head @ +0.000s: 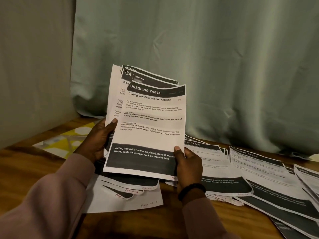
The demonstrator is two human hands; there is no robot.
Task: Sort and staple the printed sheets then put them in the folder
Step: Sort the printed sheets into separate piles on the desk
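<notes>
Our left hand [99,140] grips the fanned bundle of printed sheets [146,121] at its left edge, and our right hand [187,163] pinches the front "Dressing Table" page at its lower right corner, all held up above the wooden table [25,163]. With at least three loosely fanned pages in the bundle, one could slip out and fall among the wrong heap. We count one bundle in hand and roughly three overlapping piles on the table [241,178]; no stapler shows, nor any folder we can be sure of.

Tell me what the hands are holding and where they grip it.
Both hold a fanned stack of sheets. The left hand grips its left edge, thumb on the front; the right hand pinches the front sheet's bottom right corner.
</notes>
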